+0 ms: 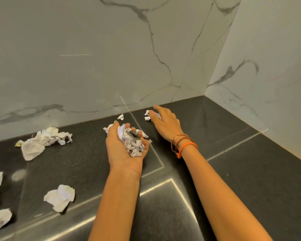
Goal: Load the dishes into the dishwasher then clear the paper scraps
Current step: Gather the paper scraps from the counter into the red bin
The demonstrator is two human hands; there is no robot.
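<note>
My left hand (119,148) is palm up over the dark countertop (233,171), cupped around a heap of crumpled paper scraps (133,142). My right hand (165,122) reaches toward the back wall, fingers spread and touching a small white scrap (147,115); whether it grips the scrap I cannot tell. Another tiny scrap (121,117) lies by the wall between the hands. Further crumpled papers lie to the left: a big wad (40,142) near the wall, one piece (60,197) nearer me, and others (1,218) at the left edge.
White marble walls (111,58) close the counter at the back and on the right, forming a corner (205,93). Pale seams cross the dark counter. No dishes or dishwasher are in view.
</note>
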